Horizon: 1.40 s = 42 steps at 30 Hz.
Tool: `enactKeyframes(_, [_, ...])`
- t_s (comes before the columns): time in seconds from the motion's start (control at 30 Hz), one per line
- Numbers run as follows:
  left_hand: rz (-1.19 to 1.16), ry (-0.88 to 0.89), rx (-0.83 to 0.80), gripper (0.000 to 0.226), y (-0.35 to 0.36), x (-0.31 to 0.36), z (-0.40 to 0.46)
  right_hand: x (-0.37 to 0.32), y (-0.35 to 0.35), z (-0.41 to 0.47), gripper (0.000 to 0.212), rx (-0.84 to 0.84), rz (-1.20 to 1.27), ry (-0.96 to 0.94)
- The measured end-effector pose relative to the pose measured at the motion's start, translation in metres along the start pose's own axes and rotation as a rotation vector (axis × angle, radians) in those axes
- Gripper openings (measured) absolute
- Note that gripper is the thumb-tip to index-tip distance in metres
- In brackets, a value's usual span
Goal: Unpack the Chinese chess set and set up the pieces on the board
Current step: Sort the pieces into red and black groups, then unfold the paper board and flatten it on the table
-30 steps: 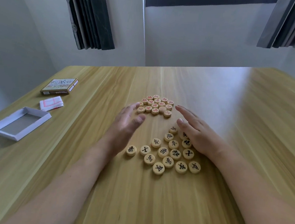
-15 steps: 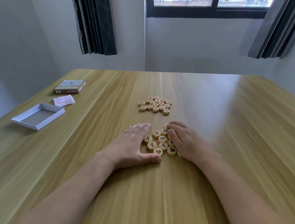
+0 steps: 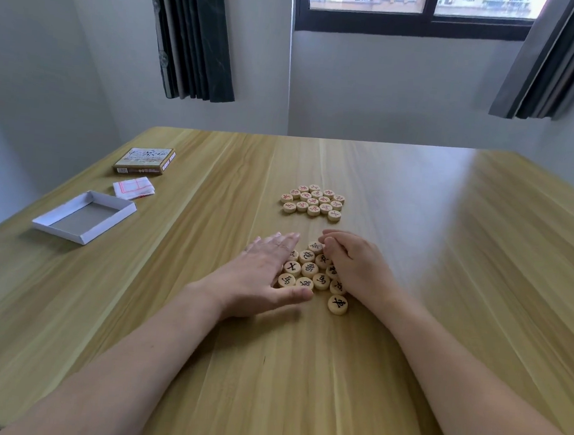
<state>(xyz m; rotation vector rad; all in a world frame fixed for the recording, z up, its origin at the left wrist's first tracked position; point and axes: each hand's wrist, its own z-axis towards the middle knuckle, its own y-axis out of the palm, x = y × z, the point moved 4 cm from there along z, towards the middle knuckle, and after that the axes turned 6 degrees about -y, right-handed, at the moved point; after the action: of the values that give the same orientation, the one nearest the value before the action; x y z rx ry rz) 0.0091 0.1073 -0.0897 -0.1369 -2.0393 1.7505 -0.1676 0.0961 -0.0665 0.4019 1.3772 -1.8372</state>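
Between flat left hand (image 3: 260, 277) and curled right hand (image 3: 353, 267) lie black-marked pieces (image 3: 309, 270).

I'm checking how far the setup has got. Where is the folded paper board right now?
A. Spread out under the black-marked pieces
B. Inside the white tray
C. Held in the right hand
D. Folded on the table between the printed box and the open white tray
D: the folded paper board lies closed on the table, between the printed box and the white tray, away from both hands.
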Motion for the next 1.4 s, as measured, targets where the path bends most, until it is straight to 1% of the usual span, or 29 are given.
enactKeyframes(0.07, [-0.022,-0.041,0.056,0.119,-0.005,-0.015,0.001,-0.003,-0.004,0.001,0.030,0.039,0.026,0.022])
enactKeyframes(0.1, [-0.023,-0.082,0.088,0.116,-0.008,-0.025,0.002,-0.006,-0.006,0.003,0.030,0.056,0.028,0.016])
enactKeyframes(0.2, [-0.013,-0.242,0.171,0.091,-0.018,-0.069,-0.002,-0.024,0.001,0.016,0.030,0.056,0.010,-0.056])
enactKeyframes(0.27, [-0.020,-0.340,0.195,0.083,-0.022,-0.095,-0.009,-0.040,0.014,0.030,0.031,0.035,-0.022,-0.115])
enactKeyframes(0.33, [-0.060,-0.418,0.200,0.076,-0.026,-0.109,-0.016,-0.056,0.032,0.045,0.034,-0.021,-0.066,-0.148])
enactKeyframes(0.4, [-0.075,-0.451,0.207,0.069,-0.031,-0.116,-0.017,-0.069,0.055,0.061,0.038,-0.117,-0.120,-0.150])
enactKeyframes(0.53, [0.052,-0.508,0.227,0.065,-0.048,-0.135,-0.013,-0.084,0.107,0.086,0.041,-0.292,-0.234,-0.138])
enactKeyframes(0.67, [0.208,-0.621,0.274,0.062,-0.072,-0.163,-0.007,-0.088,0.143,0.111,0.047,-0.380,-0.364,-0.101])
enactKeyframes(0.83, [0.355,-0.704,0.236,0.062,-0.086,-0.191,0.012,-0.078,0.166,0.126,0.059,-0.434,-0.462,-0.056])
enactKeyframes(0.9, [0.368,-0.752,0.224,0.062,-0.091,-0.207,0.022,-0.073,0.176,0.126,0.061,-0.478,-0.498,-0.040])
enactKeyframes(0.97, [0.329,-0.816,0.190,0.063,-0.095,-0.226,0.035,-0.068,0.180,0.126,0.062,-0.494,-0.504,-0.034])
enactKeyframes(1.07, [0.221,-0.894,0.076,0.064,-0.097,-0.235,0.045,-0.067,0.179,0.126,0.062,-0.498,-0.500,-0.045])
enactKeyframes(1.13, [0.197,-0.873,0.061,0.060,-0.097,-0.231,0.052,-0.066,0.179,0.127,0.062,-0.488,-0.492,-0.049])
enactKeyframes(1.17, [0.194,-0.837,0.083,0.053,-0.096,-0.227,0.055,-0.065,0.179,0.127,0.061,-0.479,-0.486,-0.052])
enactKeyframes(1.27, [0.177,-0.676,0.181,0.014,-0.092,-0.210,0.059,-0.063,0.175,0.127,0.060,-0.412,-0.454,-0.041])
enactKeyframes(1.3, [0.176,-0.636,0.196,0.006,-0.091,-0.203,0.056,-0.063,0.174,0.126,0.060,-0.399,-0.449,-0.034])
enactKeyframes(1.33, [0.184,-0.600,0.208,0.004,-0.090,-0.197,0.054,-0.064,0.173,0.125,0.059,-0.401,-0.449,-0.032])
enactKeyframes(1.37, [0.201,-0.558,0.224,0.006,-0.087,-0.193,0.051,-0.065,0.173,0.124,0.059,-0.411,-0.448,-0.028])
enactKeyframes(1.4, [0.223,-0.512,0.250,0.014,-0.087,-0.189,0.049,-0.067,0.170,0.123,0.058,-0.422,-0.440,-0.027])
